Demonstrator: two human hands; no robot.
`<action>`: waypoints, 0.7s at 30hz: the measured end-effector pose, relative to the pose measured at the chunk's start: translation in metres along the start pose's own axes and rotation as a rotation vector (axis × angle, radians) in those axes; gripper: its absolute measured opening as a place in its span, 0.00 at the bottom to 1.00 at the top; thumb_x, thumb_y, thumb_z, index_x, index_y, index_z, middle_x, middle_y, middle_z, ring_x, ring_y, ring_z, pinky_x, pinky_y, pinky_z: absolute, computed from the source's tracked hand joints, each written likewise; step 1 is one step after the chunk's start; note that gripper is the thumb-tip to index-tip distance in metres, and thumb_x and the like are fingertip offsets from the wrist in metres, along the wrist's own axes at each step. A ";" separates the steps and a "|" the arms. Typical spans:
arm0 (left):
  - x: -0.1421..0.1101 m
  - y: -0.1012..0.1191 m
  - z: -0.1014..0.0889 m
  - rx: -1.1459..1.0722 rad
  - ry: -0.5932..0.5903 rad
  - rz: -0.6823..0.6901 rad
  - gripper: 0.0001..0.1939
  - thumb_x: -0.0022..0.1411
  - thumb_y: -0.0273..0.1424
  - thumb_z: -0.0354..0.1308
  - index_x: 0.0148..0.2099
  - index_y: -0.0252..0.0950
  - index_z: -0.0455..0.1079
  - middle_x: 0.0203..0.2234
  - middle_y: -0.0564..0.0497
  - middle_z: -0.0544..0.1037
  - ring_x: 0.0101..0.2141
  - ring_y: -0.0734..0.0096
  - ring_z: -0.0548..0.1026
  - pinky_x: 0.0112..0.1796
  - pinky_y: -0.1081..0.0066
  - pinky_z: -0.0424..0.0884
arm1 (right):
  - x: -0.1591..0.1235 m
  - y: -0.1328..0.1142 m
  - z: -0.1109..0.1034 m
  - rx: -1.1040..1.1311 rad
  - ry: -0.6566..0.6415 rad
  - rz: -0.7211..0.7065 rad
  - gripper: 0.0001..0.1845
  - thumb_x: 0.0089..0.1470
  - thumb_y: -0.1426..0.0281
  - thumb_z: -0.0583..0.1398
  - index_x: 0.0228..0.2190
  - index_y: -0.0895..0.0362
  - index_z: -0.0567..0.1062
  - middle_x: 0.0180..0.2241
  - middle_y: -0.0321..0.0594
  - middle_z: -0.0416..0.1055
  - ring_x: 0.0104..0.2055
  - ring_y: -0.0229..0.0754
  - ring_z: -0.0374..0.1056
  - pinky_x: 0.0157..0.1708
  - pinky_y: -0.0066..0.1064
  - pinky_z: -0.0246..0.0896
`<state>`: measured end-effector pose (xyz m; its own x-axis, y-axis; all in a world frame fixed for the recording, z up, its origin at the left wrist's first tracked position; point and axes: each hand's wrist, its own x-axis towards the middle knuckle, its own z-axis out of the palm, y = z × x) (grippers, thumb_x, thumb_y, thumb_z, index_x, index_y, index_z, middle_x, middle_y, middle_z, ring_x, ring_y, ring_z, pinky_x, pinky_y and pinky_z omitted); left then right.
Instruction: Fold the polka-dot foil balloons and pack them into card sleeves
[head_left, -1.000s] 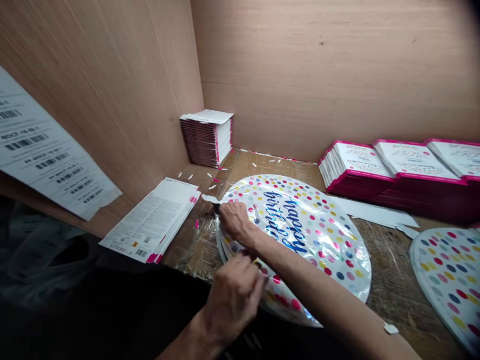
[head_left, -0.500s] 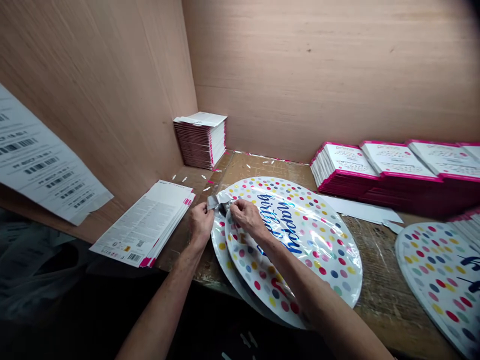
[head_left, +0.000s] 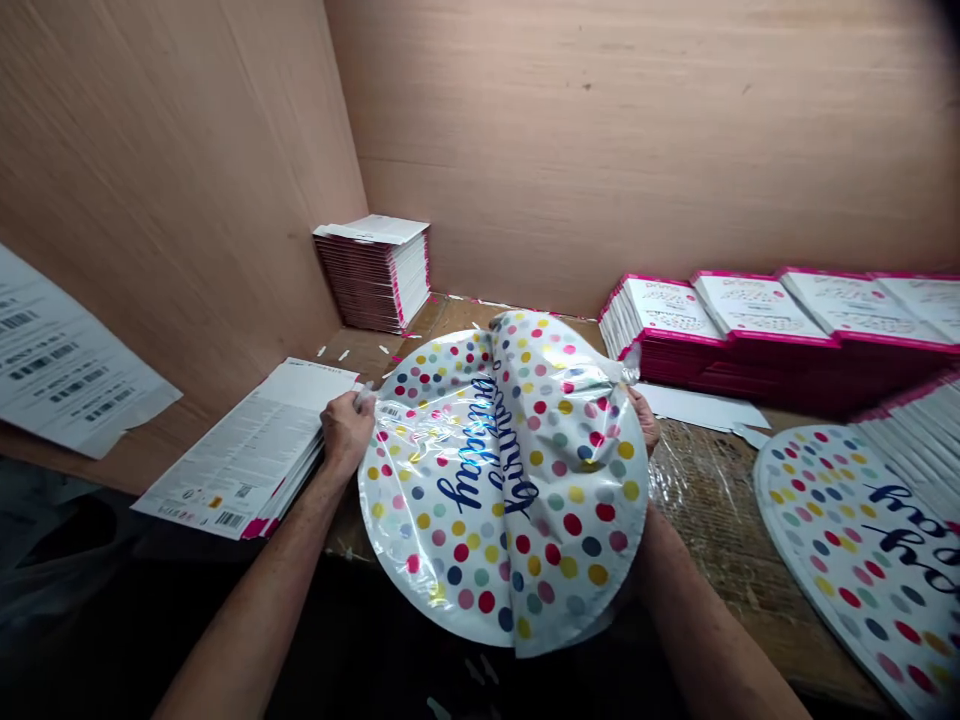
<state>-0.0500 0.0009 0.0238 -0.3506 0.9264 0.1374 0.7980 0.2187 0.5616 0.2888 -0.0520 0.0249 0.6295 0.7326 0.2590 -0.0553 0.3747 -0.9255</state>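
Foil balloon (head_left: 495, 490): round, white, multicoloured dots, blue lettering, creased down the middle; held up at the front edge of the worktop (head_left: 709, 510), no longer lying flat. Left hand (head_left: 346, 432): pinching its left edge. Right hand (head_left: 644, 415): partly hidden, clasping the opposite edge.

We see a wooden side wall (head_left: 187, 170) meeting a wooden back wall (head_left: 637, 150), with a barcode sheet (head_left: 75, 365) at left. A stack of cards (head_left: 375, 275) fills the corner; paper scraps (head_left: 343, 354) lie near it. Rightward, we find pink-edged cards (head_left: 739, 310) in overlapping rows behind a white strip (head_left: 701, 406).
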 end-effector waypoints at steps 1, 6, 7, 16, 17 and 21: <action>0.000 0.002 -0.002 0.022 -0.016 0.003 0.12 0.60 0.35 0.52 0.34 0.33 0.74 0.32 0.38 0.80 0.36 0.55 0.77 0.36 0.66 0.68 | 0.000 -0.001 -0.001 0.006 0.010 0.017 0.18 0.44 0.52 0.60 0.27 0.53 0.70 0.24 0.31 0.66 0.29 0.39 0.64 0.33 0.33 0.63; -0.018 0.022 -0.017 0.108 0.080 0.145 0.26 0.58 0.37 0.55 0.57 0.28 0.67 0.46 0.31 0.77 0.49 0.43 0.74 0.48 0.54 0.69 | -0.021 -0.005 0.024 -0.086 -0.166 0.052 0.17 0.50 0.54 0.62 0.29 0.56 0.73 0.27 0.32 0.69 0.29 0.37 0.64 0.32 0.30 0.63; -0.025 0.028 -0.019 0.084 0.143 0.213 0.28 0.60 0.37 0.54 0.60 0.28 0.64 0.50 0.31 0.75 0.51 0.44 0.73 0.51 0.53 0.68 | -0.025 -0.006 0.031 -0.127 -0.221 0.035 0.17 0.52 0.54 0.61 0.28 0.56 0.73 0.26 0.32 0.69 0.29 0.37 0.64 0.31 0.29 0.63; -0.046 0.068 0.033 -0.335 -0.285 0.440 0.35 0.69 0.48 0.37 0.68 0.31 0.55 0.66 0.38 0.60 0.66 0.55 0.56 0.63 0.55 0.55 | -0.055 0.003 -0.012 -0.803 -0.714 -0.372 0.23 0.62 0.58 0.54 0.53 0.57 0.72 0.56 0.51 0.69 0.59 0.53 0.64 0.59 0.49 0.58; -0.050 0.073 0.041 -0.310 -0.303 0.473 0.35 0.70 0.48 0.35 0.69 0.30 0.53 0.67 0.38 0.56 0.67 0.55 0.53 0.64 0.54 0.53 | -0.058 0.005 -0.021 -0.874 -0.765 -0.437 0.23 0.62 0.59 0.54 0.54 0.57 0.72 0.58 0.53 0.67 0.62 0.55 0.60 0.61 0.52 0.55; -0.077 0.102 0.071 -0.081 -0.377 0.593 0.35 0.71 0.48 0.33 0.70 0.30 0.49 0.69 0.36 0.49 0.68 0.52 0.45 0.64 0.48 0.47 | -0.061 0.000 -0.049 -0.847 -0.642 -0.466 0.19 0.65 0.64 0.51 0.51 0.57 0.74 0.54 0.52 0.70 0.58 0.51 0.65 0.58 0.50 0.61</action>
<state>0.0935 -0.0262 0.0124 0.3374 0.9284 0.1559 0.7576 -0.3661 0.5404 0.2883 -0.1241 -0.0043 -0.0700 0.8683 0.4911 0.7678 0.3612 -0.5292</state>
